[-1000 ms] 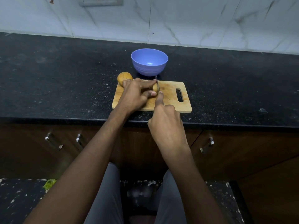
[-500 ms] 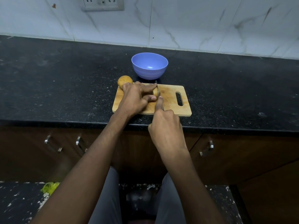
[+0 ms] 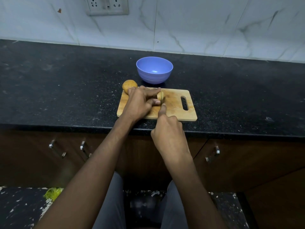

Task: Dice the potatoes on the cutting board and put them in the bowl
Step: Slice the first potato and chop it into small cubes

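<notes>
Pinning a tan, pale-fleshed potato (image 3: 160, 96) under curled left hand (image 3: 140, 103); right hand (image 3: 168, 131) fisted just beside, knife hidden, forefinger outstretched.

Two bare forearms without sleeves, the left hand (image 3: 140, 103) and right hand (image 3: 168, 129) wearing no rings or gloves, and legs clothed in plain grey trousers (image 3: 113, 204) below.
</notes>
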{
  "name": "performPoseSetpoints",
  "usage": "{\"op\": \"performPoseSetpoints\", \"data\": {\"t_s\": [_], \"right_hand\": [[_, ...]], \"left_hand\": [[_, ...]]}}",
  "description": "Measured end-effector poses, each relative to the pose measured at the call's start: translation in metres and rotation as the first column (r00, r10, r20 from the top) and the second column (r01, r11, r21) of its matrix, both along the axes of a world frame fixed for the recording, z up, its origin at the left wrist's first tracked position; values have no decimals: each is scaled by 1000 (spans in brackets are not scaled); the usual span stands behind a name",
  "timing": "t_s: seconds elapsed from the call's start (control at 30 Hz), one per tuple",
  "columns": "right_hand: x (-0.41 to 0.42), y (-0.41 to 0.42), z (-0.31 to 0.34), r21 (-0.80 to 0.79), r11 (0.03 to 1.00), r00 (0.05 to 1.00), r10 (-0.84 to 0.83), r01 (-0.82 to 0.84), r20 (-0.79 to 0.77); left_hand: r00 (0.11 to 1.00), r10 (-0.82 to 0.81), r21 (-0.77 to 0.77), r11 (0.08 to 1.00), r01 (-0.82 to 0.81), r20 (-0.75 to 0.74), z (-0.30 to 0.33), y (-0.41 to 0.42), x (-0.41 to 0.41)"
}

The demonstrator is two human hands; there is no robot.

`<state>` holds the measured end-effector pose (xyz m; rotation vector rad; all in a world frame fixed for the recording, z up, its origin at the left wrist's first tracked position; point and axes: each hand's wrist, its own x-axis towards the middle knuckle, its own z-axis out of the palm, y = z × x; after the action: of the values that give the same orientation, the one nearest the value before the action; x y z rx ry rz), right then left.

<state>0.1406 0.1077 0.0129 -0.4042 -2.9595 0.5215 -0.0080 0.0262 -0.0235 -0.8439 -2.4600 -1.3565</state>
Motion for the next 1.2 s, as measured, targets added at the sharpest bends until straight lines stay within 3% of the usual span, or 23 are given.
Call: {"op": "performPoseSetpoints", "data": {"t_s": [0.4, 0.53, 0.77, 0.83, 0.9, 0.97, 1.1, 1.2], "right_hand": [[7, -1, 8, -34, 999, 999, 5, -3, 53], [19, 2, 4, -53, 999, 998, 6, -3, 61], [29, 43, 21, -301, 953, 994, 12, -44, -107], [24, 58, 23, -483, 874, 989, -20, -52, -143], [17, 70, 23, -742, 665, 983, -67, -84, -171], [7, 79, 23, -851, 514, 971, -123, -113, -203], [-23, 93, 10, -749, 657, 923, -228, -90, -311], [-41, 92, 3, -703, 707, 893, -262, -82, -367]], "left_hand": [[998, 21, -90, 996, -27, -64, 3, -1, 2], [1000, 4, -118, 993, -5, -9, 7, -2, 4], [998, -11, -167, 986, 0, -65, 5, 0, 3], [996, 4, -142, 990, -16, -84, 3, 0, 3], [990, 34, -98, 994, -48, -138, 0, -1, 2], [978, 70, -93, 992, -90, -199, -3, -2, 1], [968, 64, -175, 979, -108, -241, -5, -1, 0], [969, 52, -238, 965, -112, -243, -4, 0, 0]]}}
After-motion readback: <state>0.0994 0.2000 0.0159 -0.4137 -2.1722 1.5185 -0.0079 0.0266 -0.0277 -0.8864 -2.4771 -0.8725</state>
